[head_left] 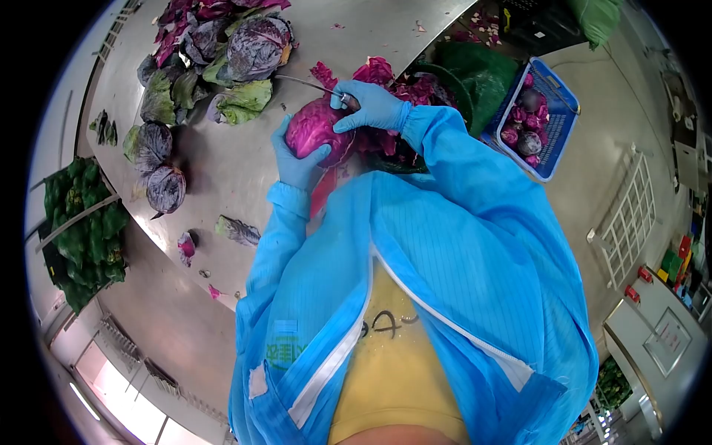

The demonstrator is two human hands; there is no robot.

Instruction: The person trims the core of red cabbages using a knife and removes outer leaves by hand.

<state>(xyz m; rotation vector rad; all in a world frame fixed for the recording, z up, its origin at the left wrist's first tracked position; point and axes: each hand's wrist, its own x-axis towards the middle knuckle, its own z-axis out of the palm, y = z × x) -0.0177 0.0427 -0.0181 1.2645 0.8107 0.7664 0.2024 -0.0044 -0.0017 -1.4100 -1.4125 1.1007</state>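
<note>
Both my hands wear blue gloves. My left hand point(300, 163) is wrapped round the lower left side of a peeled red cabbage point(319, 132), its thumb across the front. In my right hand point(374, 107) is a knife point(347, 99), gripped by its dark handle, with the thin blade pointing left above the cabbage. The right thumb rests against the cabbage. Loose purple leaves point(374, 72) lie just beyond and to the right, over a dark green bin point(456, 89).
Unpeeled cabbages point(259, 46) and outer leaves point(245, 101) cover the upper left of the metal table point(215, 156). More cabbages point(165, 189) sit at left. A blue basket point(567, 111) of cabbages stands right. Green net sacks point(81, 230) are at far left.
</note>
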